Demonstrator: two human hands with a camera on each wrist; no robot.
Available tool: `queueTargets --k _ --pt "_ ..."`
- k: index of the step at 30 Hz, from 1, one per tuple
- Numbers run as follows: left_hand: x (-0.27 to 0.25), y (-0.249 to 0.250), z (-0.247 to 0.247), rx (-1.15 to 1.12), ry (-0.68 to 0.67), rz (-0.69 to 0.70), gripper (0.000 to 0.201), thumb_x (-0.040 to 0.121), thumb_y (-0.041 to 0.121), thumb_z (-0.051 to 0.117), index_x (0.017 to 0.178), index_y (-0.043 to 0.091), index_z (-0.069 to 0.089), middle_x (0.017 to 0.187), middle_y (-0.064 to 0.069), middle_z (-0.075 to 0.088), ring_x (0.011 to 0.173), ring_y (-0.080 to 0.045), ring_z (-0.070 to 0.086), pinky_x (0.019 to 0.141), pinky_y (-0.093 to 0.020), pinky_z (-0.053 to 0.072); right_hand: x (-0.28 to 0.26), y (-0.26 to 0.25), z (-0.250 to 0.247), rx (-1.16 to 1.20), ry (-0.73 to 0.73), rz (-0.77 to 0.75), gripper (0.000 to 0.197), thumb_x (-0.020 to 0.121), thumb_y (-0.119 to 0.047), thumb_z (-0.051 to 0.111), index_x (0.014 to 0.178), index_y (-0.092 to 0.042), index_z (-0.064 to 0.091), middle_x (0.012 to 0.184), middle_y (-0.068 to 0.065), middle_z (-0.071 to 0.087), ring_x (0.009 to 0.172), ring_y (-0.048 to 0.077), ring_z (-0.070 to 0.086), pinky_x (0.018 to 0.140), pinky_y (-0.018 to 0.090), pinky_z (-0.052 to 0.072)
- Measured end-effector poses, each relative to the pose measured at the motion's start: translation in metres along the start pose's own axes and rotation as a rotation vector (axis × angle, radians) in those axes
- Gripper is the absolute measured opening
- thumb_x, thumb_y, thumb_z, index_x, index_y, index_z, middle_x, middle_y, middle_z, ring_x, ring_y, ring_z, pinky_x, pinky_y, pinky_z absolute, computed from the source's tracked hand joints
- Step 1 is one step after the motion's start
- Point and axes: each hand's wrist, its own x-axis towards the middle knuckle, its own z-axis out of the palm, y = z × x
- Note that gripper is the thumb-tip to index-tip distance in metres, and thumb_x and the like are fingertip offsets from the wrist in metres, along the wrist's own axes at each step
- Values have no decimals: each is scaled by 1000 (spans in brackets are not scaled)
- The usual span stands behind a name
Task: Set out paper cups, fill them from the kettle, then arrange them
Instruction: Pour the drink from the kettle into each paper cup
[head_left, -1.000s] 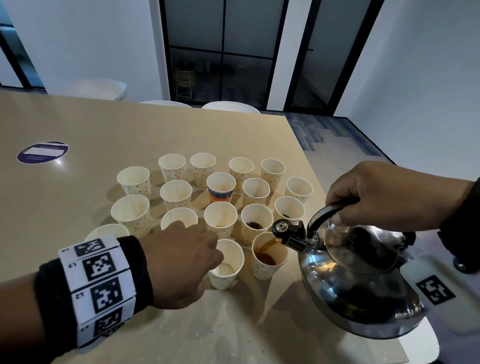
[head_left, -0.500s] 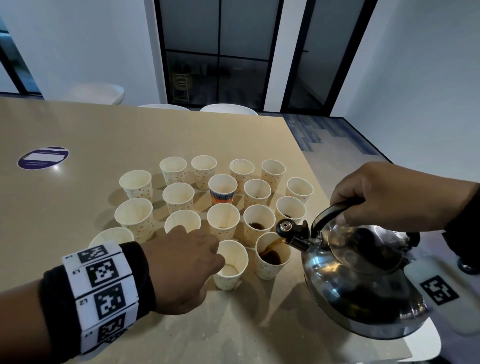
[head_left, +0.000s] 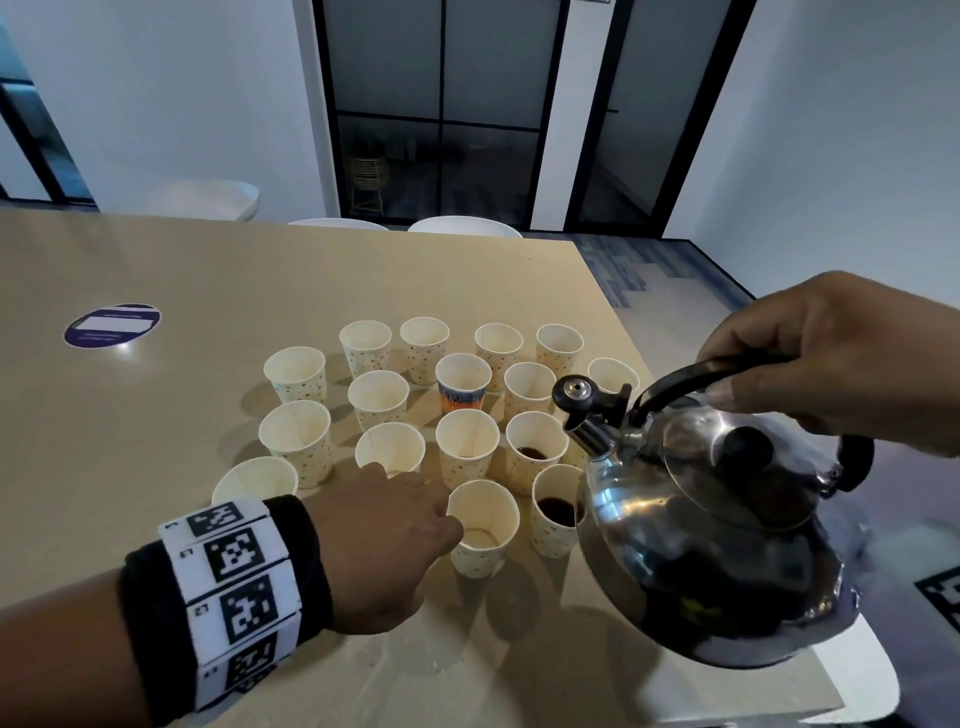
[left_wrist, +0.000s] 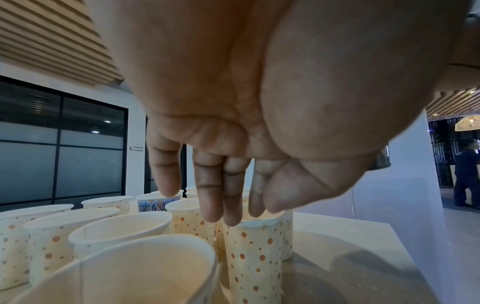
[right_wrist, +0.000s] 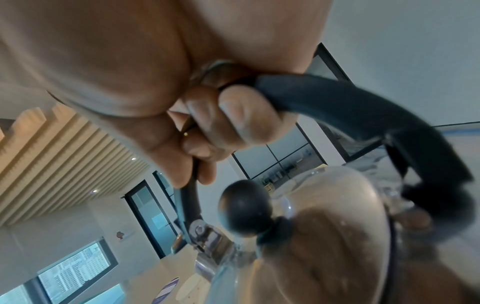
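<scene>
Your right hand (head_left: 841, 358) is wrapped round the black curved handle (right_wrist: 350, 107) of the polished steel kettle (head_left: 711, 540), held above the near right corner of the tan table (head_left: 156, 270), spout cap up. Your left hand (head_left: 379, 540) hangs with fingers (left_wrist: 210, 197) loose and straight at the rim of the nearest dotted white paper cup (head_left: 483, 525); actual contact is hard to judge. Just right, a second dotted cup (head_left: 556, 512) holds dark liquid, as does another dotted cup (head_left: 535, 452) behind it.
</scene>
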Motion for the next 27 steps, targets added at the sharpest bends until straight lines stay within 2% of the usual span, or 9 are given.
queueTargets --k 7,12,15,17,18,22,27 --pt "-1 0 2 -13 14 18 35 98 31 52 132 22 55 120 -4 56 104 -24 53 86 -40 44 0 -24 8 -1 -35 -24 11 79 -14 76 70 -21 77 46 -4 59 34 5 48 36 9 33" --pt "0 0 4 -11 46 31 37 96 32 56 132 22 57 118 -5 58 99 -24 57 83 -38 46 4 -36 18 -132 -115 -38 9 81 -19 74 73 -20 77 51 -7 61 39 2 52 37 10 34" --pt "1 -1 7 -5 66 34 39 95 32 57 133 22 58 118 -4 59 99 -24 59 78 -36 43 7 -41 24 -214 -154 -54 8 80 -26 73 72 -26 76 60 -10 67 48 2 58 47 13 43" --pt "1 -1 8 -14 66 35 42 95 33 58 135 23 57 120 -4 60 100 -24 60 79 -36 44 8 -43 26 -257 -178 -65 8 80 -29 73 72 -29 75 66 -11 70 58 4 62 58 21 52" --pt "1 -2 7 -20 66 37 42 95 33 58 136 23 57 121 -4 60 100 -24 60 81 -36 46 9 -44 27 -265 -188 -68 8 80 -30 73 72 -30 75 67 -11 70 60 4 63 60 21 52" --pt "3 -3 7 -18 56 34 42 95 35 58 135 22 58 120 -5 60 99 -25 60 82 -37 49 15 -44 30 -287 -206 -83 9 80 -29 74 72 -31 74 66 -12 69 59 2 61 56 11 46" --pt "4 -5 6 -22 29 28 40 93 35 57 131 23 59 118 -4 57 99 -26 58 80 -38 47 20 -44 31 -322 -206 -89 10 81 -30 74 72 -31 74 65 -10 69 58 4 60 55 16 47"
